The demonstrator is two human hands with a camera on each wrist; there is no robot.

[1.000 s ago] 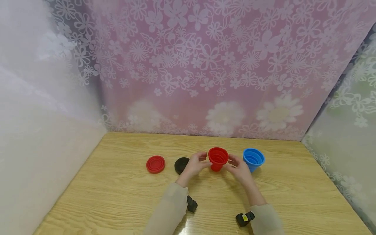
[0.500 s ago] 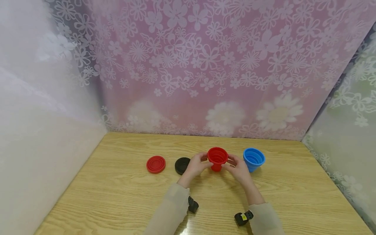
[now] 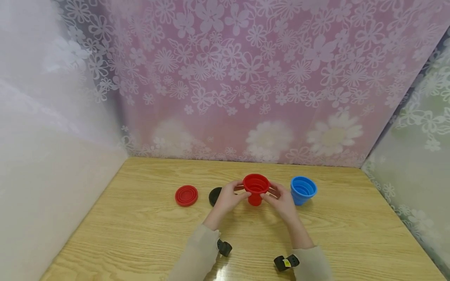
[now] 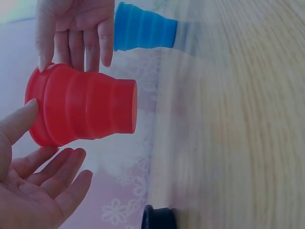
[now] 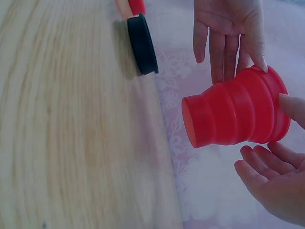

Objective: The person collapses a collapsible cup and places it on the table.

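Between both hands, a red collapsible cup (image 3: 256, 186) stands expanded, its mouth upward and its base off the table in the wrist views. My left hand (image 3: 228, 199) pinches the rim on the left side, thumb in front and fingers behind. On the opposite side my right hand (image 3: 283, 202) grips the same rim in like manner. To the right, a blue collapsible cup (image 3: 303, 190) rests expanded on the table. A black round disc (image 3: 213, 196), likely a folded cup, lies partly hidden behind my left hand. Further left is a red collapsed cup (image 3: 186, 195), flat on the wood.
The wooden table (image 3: 140, 234) ends at a pink flowered backdrop (image 3: 211, 97). A pale wall (image 3: 63, 156) rises along the left, and a flowered sheet (image 3: 415, 175) along the right. Each wrist carries a small black camera (image 3: 224, 247).
Both hands have shifted slightly left and lifted the red cup, which looks a little larger and nearer. The blue cup and the two discs have stayed in place.
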